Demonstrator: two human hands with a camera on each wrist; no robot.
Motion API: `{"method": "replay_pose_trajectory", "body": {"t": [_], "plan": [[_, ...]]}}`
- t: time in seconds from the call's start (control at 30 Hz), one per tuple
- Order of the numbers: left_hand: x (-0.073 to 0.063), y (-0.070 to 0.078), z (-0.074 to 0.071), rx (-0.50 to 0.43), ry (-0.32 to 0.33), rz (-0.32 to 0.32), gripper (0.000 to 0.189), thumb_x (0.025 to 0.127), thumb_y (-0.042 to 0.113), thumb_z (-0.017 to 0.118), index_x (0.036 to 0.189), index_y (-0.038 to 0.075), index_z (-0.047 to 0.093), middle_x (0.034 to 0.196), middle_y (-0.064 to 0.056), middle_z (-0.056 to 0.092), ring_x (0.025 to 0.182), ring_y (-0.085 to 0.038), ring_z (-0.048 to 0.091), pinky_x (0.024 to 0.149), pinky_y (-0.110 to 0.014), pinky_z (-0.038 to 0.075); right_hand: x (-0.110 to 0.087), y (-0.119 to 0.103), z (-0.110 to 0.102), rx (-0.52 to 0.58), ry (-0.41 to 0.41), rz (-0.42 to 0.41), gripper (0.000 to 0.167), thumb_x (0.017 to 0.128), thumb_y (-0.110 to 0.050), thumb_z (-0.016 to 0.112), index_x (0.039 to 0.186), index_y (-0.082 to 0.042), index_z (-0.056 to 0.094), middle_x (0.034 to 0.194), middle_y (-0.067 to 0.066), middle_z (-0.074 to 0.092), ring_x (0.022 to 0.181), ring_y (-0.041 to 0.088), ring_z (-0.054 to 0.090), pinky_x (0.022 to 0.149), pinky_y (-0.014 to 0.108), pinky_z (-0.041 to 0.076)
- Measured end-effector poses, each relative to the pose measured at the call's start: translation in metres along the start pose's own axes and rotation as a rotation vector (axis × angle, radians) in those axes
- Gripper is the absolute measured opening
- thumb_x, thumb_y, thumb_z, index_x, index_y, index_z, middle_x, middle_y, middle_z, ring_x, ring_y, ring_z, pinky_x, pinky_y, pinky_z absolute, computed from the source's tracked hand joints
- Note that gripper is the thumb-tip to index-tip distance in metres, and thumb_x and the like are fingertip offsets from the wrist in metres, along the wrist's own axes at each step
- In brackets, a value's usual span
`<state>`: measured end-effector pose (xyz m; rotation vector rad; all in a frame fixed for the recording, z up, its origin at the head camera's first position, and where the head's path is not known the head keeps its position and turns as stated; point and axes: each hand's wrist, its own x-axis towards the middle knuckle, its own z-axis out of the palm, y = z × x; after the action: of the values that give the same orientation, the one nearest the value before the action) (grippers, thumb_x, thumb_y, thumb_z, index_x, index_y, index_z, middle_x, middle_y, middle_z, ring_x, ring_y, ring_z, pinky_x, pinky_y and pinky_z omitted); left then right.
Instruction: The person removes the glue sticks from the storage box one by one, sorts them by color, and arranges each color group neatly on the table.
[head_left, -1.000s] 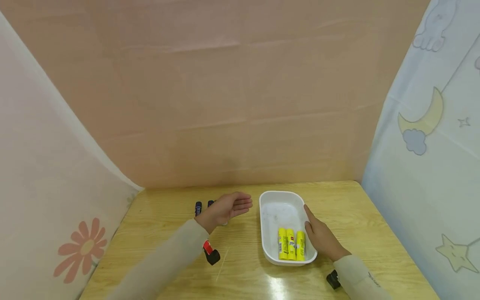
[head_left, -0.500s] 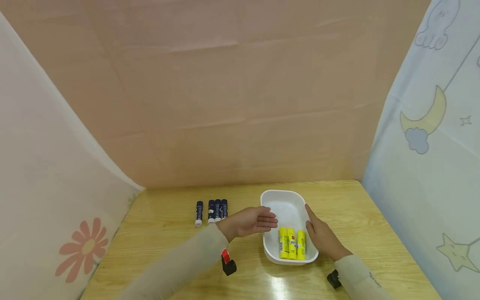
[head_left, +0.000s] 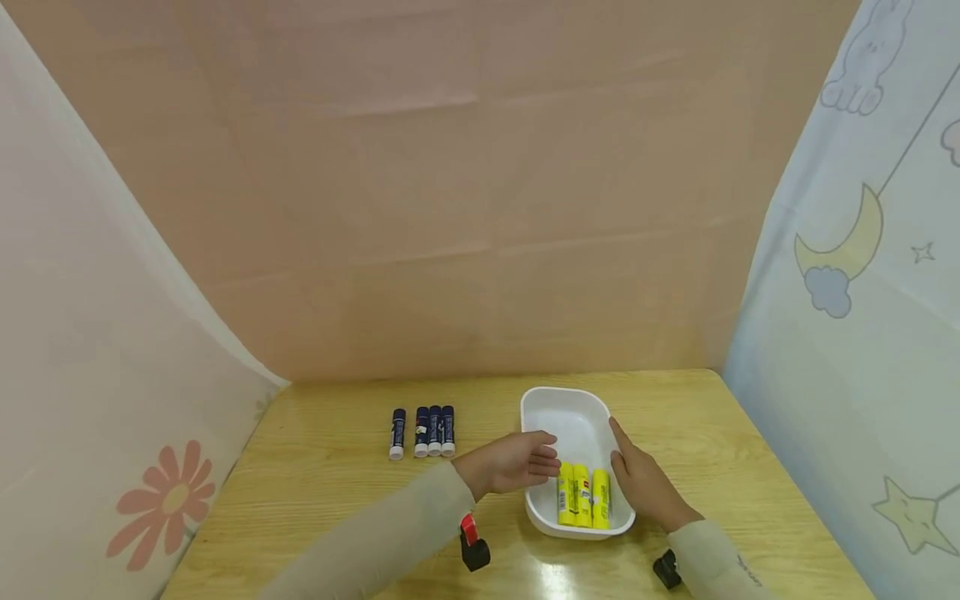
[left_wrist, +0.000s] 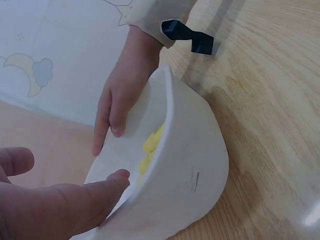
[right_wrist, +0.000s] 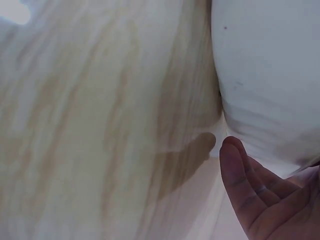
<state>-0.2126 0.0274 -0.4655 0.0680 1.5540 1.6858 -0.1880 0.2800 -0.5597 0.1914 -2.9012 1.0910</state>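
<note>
Tan backdrop (head_left: 480, 192): stands upright behind the table, beyond both hands.

Fabric panels, 2: a left panel (head_left: 90, 317) with a flower print, outboard of the left hand; a right panel (head_left: 847, 400) with moon and star prints, outboard of the right hand.

Table (head_left: 315, 500): wood-grain top, below both hands.

Sleeves, 2: a left sleeve (head_left: 390, 529) and a right sleeve (head_left: 712, 558), both pale, directly behind the hands.

White container (head_left: 566, 417): rests on the table between the 2 hands; its long side wall is in the right-hand grip.

Right hand (head_left: 647, 482): grasping the container's right wall, thumb over the rim, remaining fingers along the outside.

Left hand (head_left: 517, 461): released, fingers extended, positioned at the left rim with fingertips above the interior. Contact with the rim cannot be determined.

Yellow tubes (head_left: 582, 500), 3: lie inside the container at its near end, between the 2 hands and just beside the left fingertips.

Dark blue tubes (head_left: 435, 429), 3: lie side by side on the table, left of the left hand and farther out. A separate dark blue tube (head_left: 397, 429), 1, lies just left of this group.

Black wrist units, 2: a left unit (head_left: 475, 552) and a right unit (head_left: 666, 570), each behind its hand.
</note>
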Motion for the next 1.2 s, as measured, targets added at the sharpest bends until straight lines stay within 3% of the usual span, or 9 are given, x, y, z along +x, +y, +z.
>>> {"method": "replay_pose_trajectory", "body": {"t": [0.2,0.37,0.53,0.93,1.2], "plan": [[0.005,-0.003,0.005,0.020,-0.012,-0.100,0.062,0.101,0.030,0.049,0.135,-0.021,0.035,0.126,-0.030,0.047,0.127,-0.043,0.044,0.112,-0.052,0.031,-0.001,-0.003,-0.001,-0.005,-0.001,0.000,0.058,0.106,-0.014,0.037,0.156,-0.006,0.011,0.152,0.025,0.028,0.135,0.042,0.034,0.107,0.058,0.032],[0.010,-0.006,0.006,0.046,0.024,-0.153,0.069,0.100,0.031,0.051,0.134,-0.026,0.031,0.132,-0.037,0.040,0.131,-0.050,0.035,0.112,-0.053,0.030,-0.001,-0.005,-0.001,-0.011,0.005,-0.015,0.057,0.105,-0.014,0.038,0.156,-0.005,0.013,0.151,0.026,0.030,0.134,0.043,0.036,0.106,0.059,0.033],[0.015,-0.009,0.006,0.054,0.042,-0.178,0.074,0.099,0.033,0.053,0.133,-0.028,0.029,0.136,-0.042,0.035,0.132,-0.052,0.032,0.112,-0.054,0.029,-0.001,-0.005,0.000,-0.027,0.022,-0.033,0.057,0.105,-0.013,0.040,0.155,-0.004,0.014,0.149,0.028,0.034,0.132,0.044,0.039,0.105,0.060,0.035],[0.031,-0.016,0.009,0.018,0.116,-0.267,0.074,0.097,0.031,0.056,0.131,-0.029,0.030,0.129,-0.043,0.039,0.131,-0.053,0.032,0.112,-0.053,0.029,-0.001,-0.007,0.003,0.000,0.006,-0.007,0.057,0.105,-0.015,0.038,0.156,-0.006,0.012,0.150,0.027,0.032,0.133,0.045,0.037,0.105,0.060,0.034],[0.035,-0.019,0.008,-0.042,0.111,-0.275,0.075,0.096,0.030,0.057,0.132,-0.029,0.027,0.130,-0.043,0.037,0.133,-0.053,0.030,0.112,-0.052,0.029,0.001,-0.009,0.001,-0.034,0.009,-0.017,0.058,0.105,-0.015,0.039,0.156,-0.005,0.013,0.149,0.028,0.033,0.132,0.045,0.039,0.105,0.060,0.035]]}}
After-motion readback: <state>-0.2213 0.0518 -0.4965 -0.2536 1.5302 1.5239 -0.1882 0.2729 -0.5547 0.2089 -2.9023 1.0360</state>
